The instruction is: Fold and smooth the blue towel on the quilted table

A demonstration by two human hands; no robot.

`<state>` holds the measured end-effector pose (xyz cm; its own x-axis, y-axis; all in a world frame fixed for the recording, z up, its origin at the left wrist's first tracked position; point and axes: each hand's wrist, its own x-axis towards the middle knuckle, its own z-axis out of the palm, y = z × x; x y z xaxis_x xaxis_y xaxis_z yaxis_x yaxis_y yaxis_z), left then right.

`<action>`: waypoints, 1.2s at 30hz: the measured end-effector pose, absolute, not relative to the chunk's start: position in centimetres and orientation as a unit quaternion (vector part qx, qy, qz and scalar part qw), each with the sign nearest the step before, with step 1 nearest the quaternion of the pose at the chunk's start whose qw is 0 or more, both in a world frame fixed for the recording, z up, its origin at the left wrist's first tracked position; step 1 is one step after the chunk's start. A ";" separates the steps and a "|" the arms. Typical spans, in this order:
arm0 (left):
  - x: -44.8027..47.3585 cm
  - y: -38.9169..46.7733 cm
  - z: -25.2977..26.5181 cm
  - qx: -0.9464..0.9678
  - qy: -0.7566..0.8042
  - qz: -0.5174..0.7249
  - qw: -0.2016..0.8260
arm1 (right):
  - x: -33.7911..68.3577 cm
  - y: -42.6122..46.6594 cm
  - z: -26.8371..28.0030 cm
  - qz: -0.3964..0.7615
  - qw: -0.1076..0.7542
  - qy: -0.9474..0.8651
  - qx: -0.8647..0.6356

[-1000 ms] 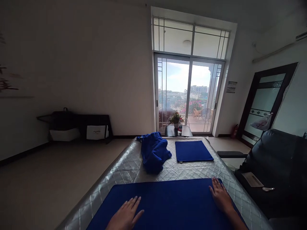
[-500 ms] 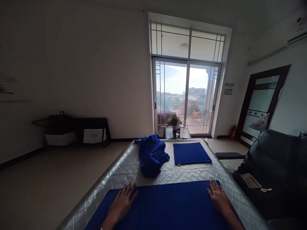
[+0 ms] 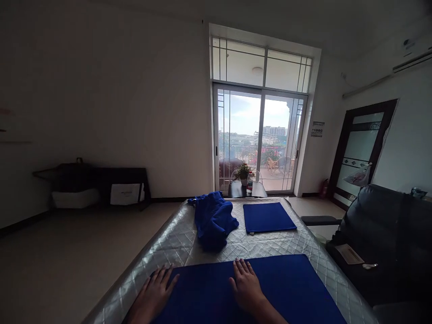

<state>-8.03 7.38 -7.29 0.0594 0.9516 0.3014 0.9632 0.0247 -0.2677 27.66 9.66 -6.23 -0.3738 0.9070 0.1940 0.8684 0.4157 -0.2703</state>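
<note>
Large blue cloth (image 3: 286,288) lies flat on the desk (image 3: 259,245), left hand (image 3: 151,290) and right hand (image 3: 246,288) near its far edge, their weight likely keeping it smooth. Fingers (image 3: 240,267) are slightly spread, pinching nothing.

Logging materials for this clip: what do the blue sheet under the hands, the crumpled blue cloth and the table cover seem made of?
Blue sheet: probably fabric, matte; flat, even, without shine.
Crumpled cloth: likely soft fabric, dull; it slumps in loose folds.
Table cover: perhaps plastic or vinyl, silvery; diamond lines catch light.
</note>
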 end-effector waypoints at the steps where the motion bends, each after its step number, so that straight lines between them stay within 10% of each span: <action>1: -8.0 7.3 -7.1 -0.700 -0.684 -0.007 0.206 | 26.4 9.6 -6.5 0.078 0.158 -0.836 -0.520; 19: -7.9 7.3 -7.0 -0.702 -0.695 0.060 0.143 | 52.7 11.3 -6.5 0.010 0.086 -0.675 -0.733; 36: 10.5 8.7 -3.7 -0.812 -0.565 -0.142 -0.032 | 36.2 8.4 -3.5 0.047 0.157 -0.799 -0.578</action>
<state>10.46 8.74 -3.74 0.3201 0.9271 0.1947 0.9087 -0.3586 0.2136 36.22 8.44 -3.47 -0.2818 0.9389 0.1976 0.9095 0.3270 -0.2565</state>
